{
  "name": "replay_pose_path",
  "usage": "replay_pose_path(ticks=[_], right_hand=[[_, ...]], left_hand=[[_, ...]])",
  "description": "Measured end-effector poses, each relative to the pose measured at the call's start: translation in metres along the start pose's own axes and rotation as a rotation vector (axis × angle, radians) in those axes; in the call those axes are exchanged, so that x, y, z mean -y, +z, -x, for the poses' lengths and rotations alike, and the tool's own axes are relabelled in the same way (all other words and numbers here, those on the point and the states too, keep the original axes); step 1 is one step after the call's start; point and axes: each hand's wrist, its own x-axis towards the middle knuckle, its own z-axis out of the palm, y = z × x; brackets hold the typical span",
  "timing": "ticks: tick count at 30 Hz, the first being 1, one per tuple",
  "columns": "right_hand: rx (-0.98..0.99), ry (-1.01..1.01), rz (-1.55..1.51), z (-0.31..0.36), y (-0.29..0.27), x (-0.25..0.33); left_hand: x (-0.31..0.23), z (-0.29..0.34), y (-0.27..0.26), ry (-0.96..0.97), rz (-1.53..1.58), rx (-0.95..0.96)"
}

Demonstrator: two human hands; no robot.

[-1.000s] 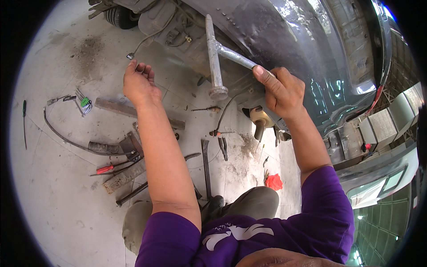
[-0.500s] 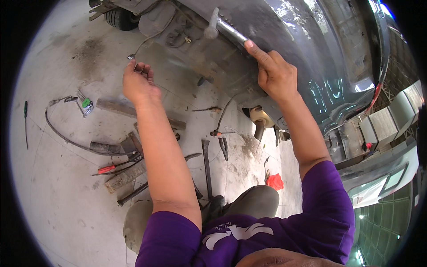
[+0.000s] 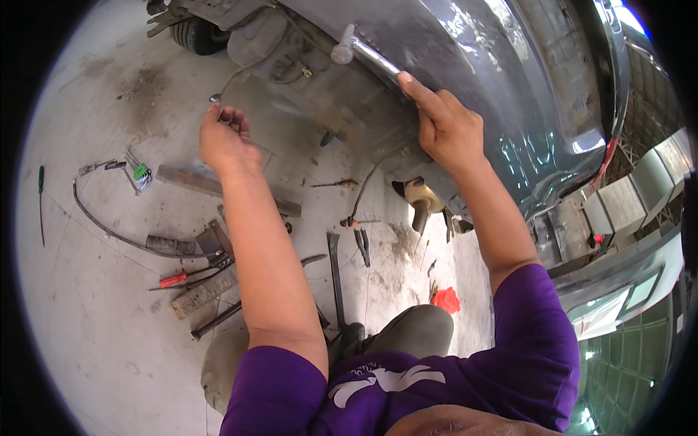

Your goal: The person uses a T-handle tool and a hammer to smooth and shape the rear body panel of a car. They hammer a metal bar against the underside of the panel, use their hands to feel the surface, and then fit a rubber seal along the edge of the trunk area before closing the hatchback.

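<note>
My right hand (image 3: 452, 131) is wrapped round the handle of a hammer (image 3: 374, 57), with the index finger stretched along it. The hammer's head is up and to the left, in front of the grey car body panel (image 3: 502, 94). My left hand (image 3: 230, 139) is raised to the left, fingers curled in. A small shiny metal piece (image 3: 214, 98) shows at its fingertips, where a thin cable (image 3: 243, 70) comes down from the car's underside. The palm hides the rest of what the left hand grips.
On the floor lie a wooden beam (image 3: 190, 180), a red-handled screwdriver (image 3: 174, 280), a long metal bar (image 3: 336, 280), pliers (image 3: 362, 247), a curved black hose (image 3: 109, 229) and a red cloth (image 3: 446, 299). A wheel (image 3: 200, 36) is at the far left.
The hammer's head has dropped slightly and shifted a little left, along with my right hand. My left hand stays almost where it was, by the cable end.
</note>
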Motion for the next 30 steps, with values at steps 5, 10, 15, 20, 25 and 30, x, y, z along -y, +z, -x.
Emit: replay_pose_path(ticks=[5,10,15,20,25,30], right_hand=[[0.074,0.594,-0.698,0.01,-0.026,0.007],[0.212,0.823,-1.168,0.019,-0.071,-0.016],[0.274,0.633,-0.865,0.009,-0.08,-0.024],[0.133,-0.055,-0.136,-0.026,-0.055,-0.046],[0.036,-0.322,-0.143,-0.043,-0.042,-0.023],[0.119,-0.233,0.112,-0.041,-0.02,-0.023]], left_hand=[[0.006,-0.002,0.004,-0.012,-0.1,0.146],[0.046,0.033,0.035,-0.089,-0.304,0.535],[0.075,0.065,0.047,-0.174,-0.355,0.801],[0.093,0.082,0.052,-0.262,-0.317,0.806],[0.096,0.072,0.051,-0.318,-0.296,0.833],[0.09,0.08,0.053,-0.339,-0.285,0.775]])
